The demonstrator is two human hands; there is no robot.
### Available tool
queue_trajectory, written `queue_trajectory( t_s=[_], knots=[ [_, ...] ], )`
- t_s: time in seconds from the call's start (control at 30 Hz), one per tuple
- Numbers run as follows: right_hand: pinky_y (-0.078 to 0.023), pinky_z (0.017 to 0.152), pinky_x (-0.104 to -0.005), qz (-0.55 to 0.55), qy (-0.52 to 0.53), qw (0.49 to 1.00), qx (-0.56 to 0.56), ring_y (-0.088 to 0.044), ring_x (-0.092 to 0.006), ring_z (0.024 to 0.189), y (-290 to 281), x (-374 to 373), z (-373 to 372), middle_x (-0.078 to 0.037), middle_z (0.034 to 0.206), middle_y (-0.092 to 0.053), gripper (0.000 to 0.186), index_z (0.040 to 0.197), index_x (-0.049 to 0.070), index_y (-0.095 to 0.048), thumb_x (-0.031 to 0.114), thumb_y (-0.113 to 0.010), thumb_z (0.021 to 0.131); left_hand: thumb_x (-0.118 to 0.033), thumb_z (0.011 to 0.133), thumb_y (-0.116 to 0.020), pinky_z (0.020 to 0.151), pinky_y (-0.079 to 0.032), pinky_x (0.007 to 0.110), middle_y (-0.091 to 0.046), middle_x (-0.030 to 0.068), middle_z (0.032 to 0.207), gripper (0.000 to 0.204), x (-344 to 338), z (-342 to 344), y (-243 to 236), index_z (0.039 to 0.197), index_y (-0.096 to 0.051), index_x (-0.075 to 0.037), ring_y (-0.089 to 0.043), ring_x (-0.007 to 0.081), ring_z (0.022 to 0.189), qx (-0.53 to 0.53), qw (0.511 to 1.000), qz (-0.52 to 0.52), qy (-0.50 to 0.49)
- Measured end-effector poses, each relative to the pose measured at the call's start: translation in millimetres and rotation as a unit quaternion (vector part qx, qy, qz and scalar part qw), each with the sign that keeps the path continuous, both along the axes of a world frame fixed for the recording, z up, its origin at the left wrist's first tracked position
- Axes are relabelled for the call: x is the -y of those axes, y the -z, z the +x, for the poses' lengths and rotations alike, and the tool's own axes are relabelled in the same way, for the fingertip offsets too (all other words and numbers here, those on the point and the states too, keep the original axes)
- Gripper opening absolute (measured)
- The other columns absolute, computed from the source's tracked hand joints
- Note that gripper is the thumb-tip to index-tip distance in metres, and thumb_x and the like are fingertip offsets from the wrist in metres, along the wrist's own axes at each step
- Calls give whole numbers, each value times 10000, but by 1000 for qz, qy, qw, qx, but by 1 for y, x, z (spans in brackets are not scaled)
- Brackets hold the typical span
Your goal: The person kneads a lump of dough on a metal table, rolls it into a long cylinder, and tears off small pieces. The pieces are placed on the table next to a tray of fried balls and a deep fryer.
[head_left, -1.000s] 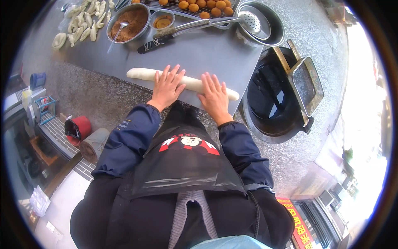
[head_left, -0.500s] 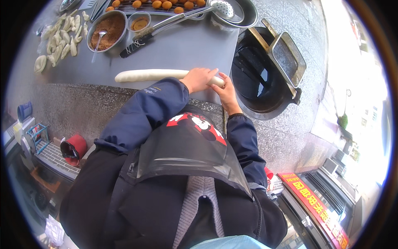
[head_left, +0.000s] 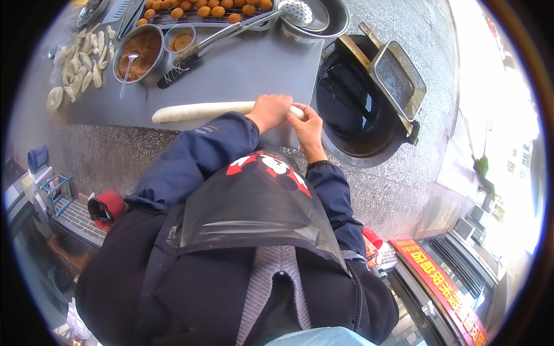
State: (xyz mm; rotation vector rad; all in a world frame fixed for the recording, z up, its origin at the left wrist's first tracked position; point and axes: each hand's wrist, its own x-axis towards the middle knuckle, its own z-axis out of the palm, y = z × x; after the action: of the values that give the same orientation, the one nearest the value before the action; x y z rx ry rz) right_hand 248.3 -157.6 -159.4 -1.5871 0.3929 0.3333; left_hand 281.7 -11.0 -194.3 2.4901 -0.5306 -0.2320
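Observation:
A long white rope of dough [head_left: 199, 111] lies on the metal worktop [head_left: 242, 72], along its near edge. Wrapped over its right part, my left hand [head_left: 272, 112] is closed on the dough. Just beside it, my right hand [head_left: 307, 128] pinches the short right end between thumb and fingers. My two hands nearly touch, and the dough between them is mostly hidden. Beyond the rope lie tongs with a dark handle [head_left: 180, 71]. A bowl of brown filling [head_left: 141, 53] with a spoon [head_left: 128, 72] stands at the far left, next to a small cup of amber liquid [head_left: 180, 39].
Several pale dough pieces [head_left: 81, 64] lie at the far left. Round browned balls [head_left: 217, 11] rest on a rack at the back. A skimmer [head_left: 297, 12] leans in a metal bowl [head_left: 336, 17]. To the right sits a dark wok [head_left: 346, 109] with a wire-mesh strainer [head_left: 399, 78] across it.
My left hand has closed more tightly round the dough, and less of the right end shows between my hands. The whole view has shifted slightly.

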Motion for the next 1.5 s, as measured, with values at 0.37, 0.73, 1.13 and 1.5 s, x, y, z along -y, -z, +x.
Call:
queue_trajectory(
  t_s=[0.37,0.73,1.13,1.5],
  knots=[
    [-513,936,-343,-259,-72,888,374,-594,-264,1156,4,36,127,-141,1307,-551,460,1268,30,-607,-11,-738,829,-319,667,-869,947,-432,425,-532,120,1281,996,-10,12,-27,1487,-362,-67,-532,309,1168,-55,997,34,-34],
    [-474,984,-293,-282,-67,924,249,-638,-216,1119,48,33,121,-122,1285,-636,392,1272,38,-651,41,-681,881,-190,721,-803,876,-473,411,-590,93,1112,510,-41,-9,-5,1159,-564,-81,-591,293,1064,-6,993,54,-102],
    [-513,765,-253,-36,-269,962,-20,-619,-97,861,-2,-8,48,-45,980,-676,447,1228,-33,-631,126,-758,830,-157,682,-803,815,-508,430,-661,119,995,430,-41,-19,-6,1040,-587,-59,-648,308,926,89,990,-100,-39],
    [-528,852,-270,27,-167,984,-47,-646,-119,951,-18,-2,38,-59,1046,-689,377,1190,-19,-653,76,-763,843,-192,772,-715,732,-537,432,-674,99,884,236,-22,3,2,922,-574,-77,-668,309,854,31,993,27,-109]
  ],
)
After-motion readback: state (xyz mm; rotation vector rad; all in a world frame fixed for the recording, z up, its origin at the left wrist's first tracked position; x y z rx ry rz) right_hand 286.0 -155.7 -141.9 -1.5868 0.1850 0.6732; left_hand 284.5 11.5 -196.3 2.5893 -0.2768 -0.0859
